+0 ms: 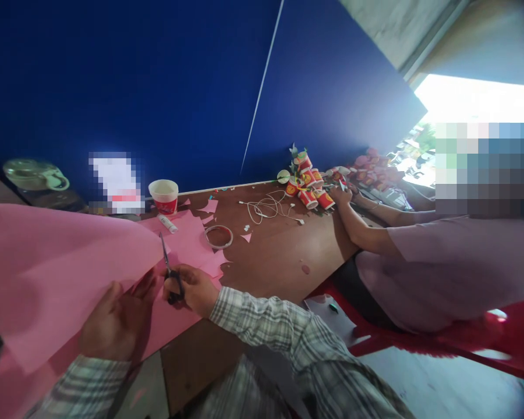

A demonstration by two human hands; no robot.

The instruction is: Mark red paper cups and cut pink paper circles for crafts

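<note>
My right hand holds scissors by their dark handles, and the blades point up and away from me. A large pink paper sheet rises from the table on the left, curving at its top edge. My left hand grips this sheet near its lower right edge, with the thumb on the near side. The scissors' blades are next to the sheet's right edge; whether they touch it I cannot tell. More pink paper lies flat beneath, with jagged cut edges at its right.
Beyond the paper stand a paper cup, a glue tube and a tape roll. A white cable and pink scraps lie on the brown table. At right, a seated person works near several red cups.
</note>
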